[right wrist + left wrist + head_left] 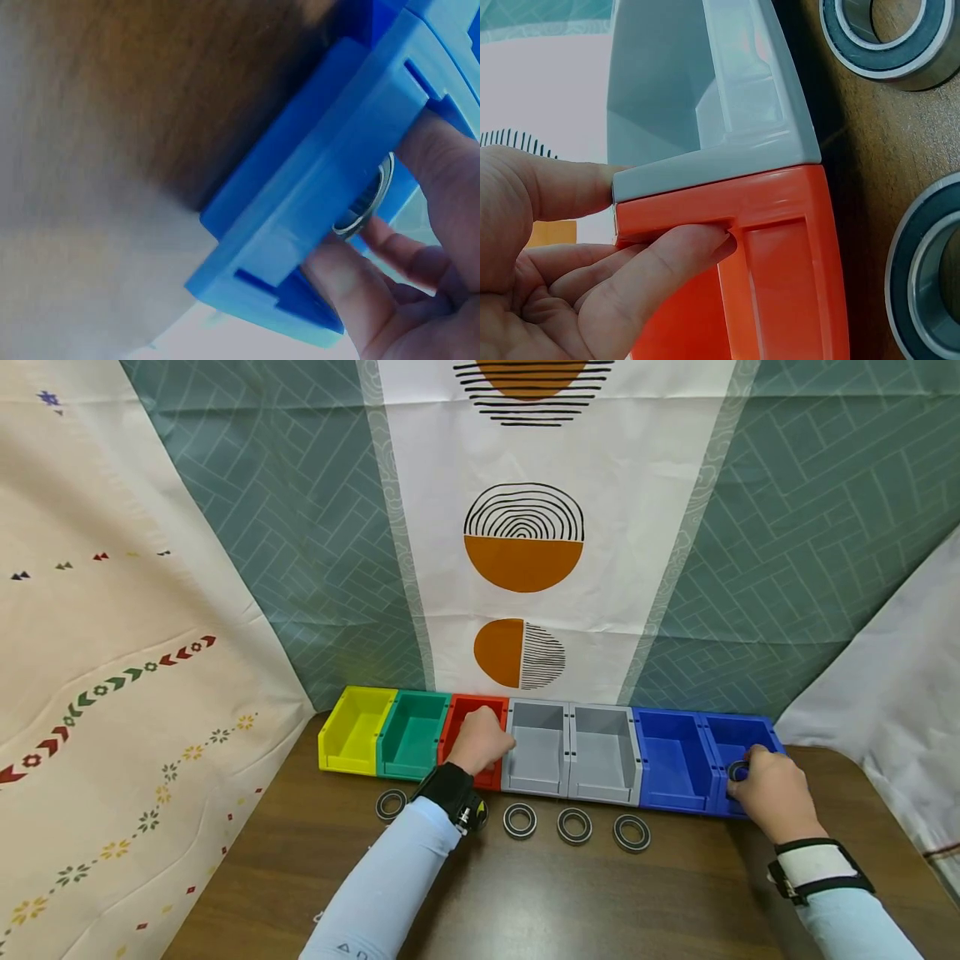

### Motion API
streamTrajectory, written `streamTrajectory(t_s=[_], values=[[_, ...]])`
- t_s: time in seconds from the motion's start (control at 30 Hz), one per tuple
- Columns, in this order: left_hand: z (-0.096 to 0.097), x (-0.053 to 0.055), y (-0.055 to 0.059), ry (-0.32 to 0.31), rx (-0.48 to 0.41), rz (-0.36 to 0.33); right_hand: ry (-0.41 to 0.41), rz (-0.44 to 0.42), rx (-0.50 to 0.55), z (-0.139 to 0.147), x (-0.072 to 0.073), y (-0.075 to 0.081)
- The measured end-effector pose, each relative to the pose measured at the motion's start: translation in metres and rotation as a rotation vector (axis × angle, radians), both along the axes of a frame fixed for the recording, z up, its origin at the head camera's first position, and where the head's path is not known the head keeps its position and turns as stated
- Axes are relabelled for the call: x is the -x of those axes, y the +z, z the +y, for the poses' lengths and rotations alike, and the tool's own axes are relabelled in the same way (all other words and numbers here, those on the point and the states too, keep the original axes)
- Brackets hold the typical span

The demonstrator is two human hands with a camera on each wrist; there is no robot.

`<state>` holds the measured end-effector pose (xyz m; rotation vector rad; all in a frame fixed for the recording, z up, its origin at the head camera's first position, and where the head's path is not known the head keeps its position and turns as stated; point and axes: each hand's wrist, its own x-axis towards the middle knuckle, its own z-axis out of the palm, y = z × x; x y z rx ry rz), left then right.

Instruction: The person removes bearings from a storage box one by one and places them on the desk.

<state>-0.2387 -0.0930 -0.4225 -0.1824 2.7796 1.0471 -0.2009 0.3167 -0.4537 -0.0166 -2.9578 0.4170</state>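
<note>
In the head view my left hand (478,743) is at the red bin (491,779). The left wrist view shows its thumb (694,244) on the inside of the red wall, with the index finger (577,187) at the neighbouring grey bin (757,154), so the two joined walls are pinched between them. At the far right end, my right hand (776,789) reaches into the end blue bin (731,727). A ring-shaped ball bearing (382,184) is held between its fingers, partly hidden by the bin's front wall.
Several bearings lie in a row before the bins, among them one at left (391,804) and one at right (632,832); my left wrist partly covers another. Yellow (347,764) and green (405,770) bins stand left of the red one. A patterned curtain (525,568) hangs behind.
</note>
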Motion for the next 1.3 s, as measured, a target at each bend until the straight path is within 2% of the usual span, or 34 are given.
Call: streamTrajectory(t_s=[0.1,0.27,0.57,0.83,1.0,1.3], values=[[0.0,0.0,0.001,0.0,0.006,0.007,-0.019,0.068,0.035,0.0,-0.003,0.004],[0.0,-0.002,0.001,0.001,0.009,0.005,-0.03,0.166,0.037,-0.001,-0.008,0.012],[0.001,-0.002,-0.002,0.0,0.006,-0.005,-0.051,0.305,0.077,-0.002,-0.015,0.023],[0.001,-0.002,0.001,0.004,0.011,0.0,-0.045,0.423,0.129,-0.013,-0.017,0.036],[0.001,-0.003,0.002,0.003,0.009,-0.004,-0.011,0.449,0.148,-0.025,-0.02,0.042],[0.001,0.0,-0.002,0.001,0.01,0.009,0.025,0.385,0.175,-0.049,-0.031,0.046]])
